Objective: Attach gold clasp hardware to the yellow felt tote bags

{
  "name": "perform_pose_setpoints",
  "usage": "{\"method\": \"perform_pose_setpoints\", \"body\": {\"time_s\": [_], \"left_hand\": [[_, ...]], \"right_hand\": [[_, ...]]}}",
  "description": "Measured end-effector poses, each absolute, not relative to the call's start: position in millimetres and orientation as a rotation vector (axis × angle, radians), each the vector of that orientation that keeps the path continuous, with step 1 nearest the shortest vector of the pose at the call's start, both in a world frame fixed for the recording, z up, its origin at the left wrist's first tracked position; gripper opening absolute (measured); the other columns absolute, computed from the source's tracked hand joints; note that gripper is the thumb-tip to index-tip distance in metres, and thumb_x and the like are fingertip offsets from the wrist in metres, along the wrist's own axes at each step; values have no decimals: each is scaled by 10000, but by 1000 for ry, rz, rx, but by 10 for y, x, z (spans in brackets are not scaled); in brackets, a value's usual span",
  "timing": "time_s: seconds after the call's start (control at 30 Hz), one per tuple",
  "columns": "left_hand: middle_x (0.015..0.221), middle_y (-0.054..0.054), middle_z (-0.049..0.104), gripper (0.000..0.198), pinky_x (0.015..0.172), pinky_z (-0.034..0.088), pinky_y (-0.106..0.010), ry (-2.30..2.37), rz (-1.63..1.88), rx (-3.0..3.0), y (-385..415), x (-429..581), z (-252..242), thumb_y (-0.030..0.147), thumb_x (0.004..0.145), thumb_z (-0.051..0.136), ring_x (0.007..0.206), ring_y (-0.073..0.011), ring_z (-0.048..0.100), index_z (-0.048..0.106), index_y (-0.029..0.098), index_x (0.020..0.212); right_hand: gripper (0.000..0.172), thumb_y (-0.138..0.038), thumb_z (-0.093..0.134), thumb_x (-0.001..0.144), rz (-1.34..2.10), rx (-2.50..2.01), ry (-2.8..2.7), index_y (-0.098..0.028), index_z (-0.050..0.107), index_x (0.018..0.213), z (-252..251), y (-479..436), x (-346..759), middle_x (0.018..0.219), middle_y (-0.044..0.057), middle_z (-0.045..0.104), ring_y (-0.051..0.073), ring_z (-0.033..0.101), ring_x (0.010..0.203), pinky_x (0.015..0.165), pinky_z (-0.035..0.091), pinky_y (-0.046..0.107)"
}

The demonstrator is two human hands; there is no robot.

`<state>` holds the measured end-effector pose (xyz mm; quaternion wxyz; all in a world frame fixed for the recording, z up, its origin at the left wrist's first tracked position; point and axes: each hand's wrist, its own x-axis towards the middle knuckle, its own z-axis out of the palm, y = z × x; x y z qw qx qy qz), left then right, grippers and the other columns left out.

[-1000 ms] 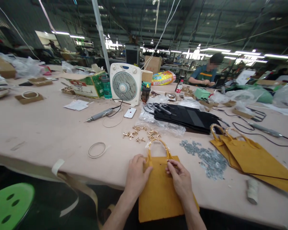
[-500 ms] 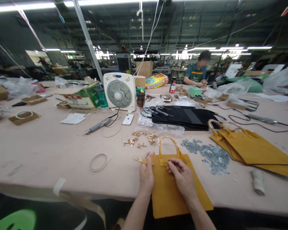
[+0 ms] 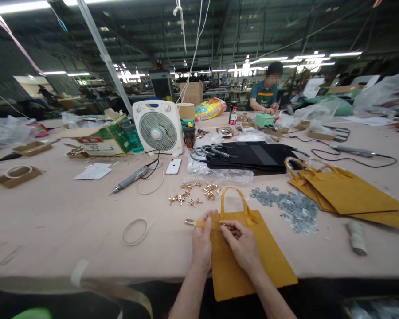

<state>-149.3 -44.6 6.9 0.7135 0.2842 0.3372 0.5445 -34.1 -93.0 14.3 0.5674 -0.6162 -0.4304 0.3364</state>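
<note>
Through the head camera, I see a flat mustard-yellow bag with a looped handle [image 3: 231,270] reaching past the near edge of the wide, pale pink table [image 3: 86,239]. At the bag's left edge, the left hand [image 3: 202,241] pinches a thin yellow strap with a gold tip [image 3: 199,224]. On the bag's top, the right hand [image 3: 242,243] pinches something too tiny to tell. Beyond the bag, I see little shiny gold metal pieces [image 3: 211,191], a square white plastic fan [image 3: 157,126] and a dark metal roof [image 3: 252,26].

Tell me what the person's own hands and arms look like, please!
The left hand and right hand have no gloves, and I see no rings, watch or bracelets. The forearms are bare too; no sleeves show before the picture cuts off.
</note>
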Motion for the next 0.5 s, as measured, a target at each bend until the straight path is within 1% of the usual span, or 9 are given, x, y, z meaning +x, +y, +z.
{"method": "perform_pose_setpoints", "body": {"time_s": [0.17,0.23,0.4,0.5], "left_hand": [[1342,-130,722,440,1125,501,-441,781,1235,778,-435,-1494,12,480,914,736,1244,-287,684,681,197,1246],[1323,-129,730,431,1107,514,-431,807,1257,828,-435,-1492,-3,488,925,718,1229,-282,690,686,193,1237],[1275,-132,745,407,1055,541,-424,902,1301,964,-454,-1489,2,508,947,673,1170,-278,704,714,178,1182],[1249,-128,752,375,1071,524,-428,963,1333,1055,-466,-1493,7,490,964,648,1174,-277,696,728,178,1155]], "right_hand": [[348,-459,678,935,705,-1455,-1090,-184,760,1131,93,-935,-365,905,77,748,205,704,760,710,579,316],[319,-436,665,946,670,-1452,-1133,-187,772,1114,73,-943,-372,915,75,737,195,700,764,693,572,299],[289,-401,670,943,639,-1441,-1149,-174,775,1087,47,-948,-387,843,57,715,170,671,694,638,559,273],[285,-391,672,935,625,-1447,-1149,-167,779,1076,46,-941,-395,821,55,716,166,663,672,628,560,270]]}}
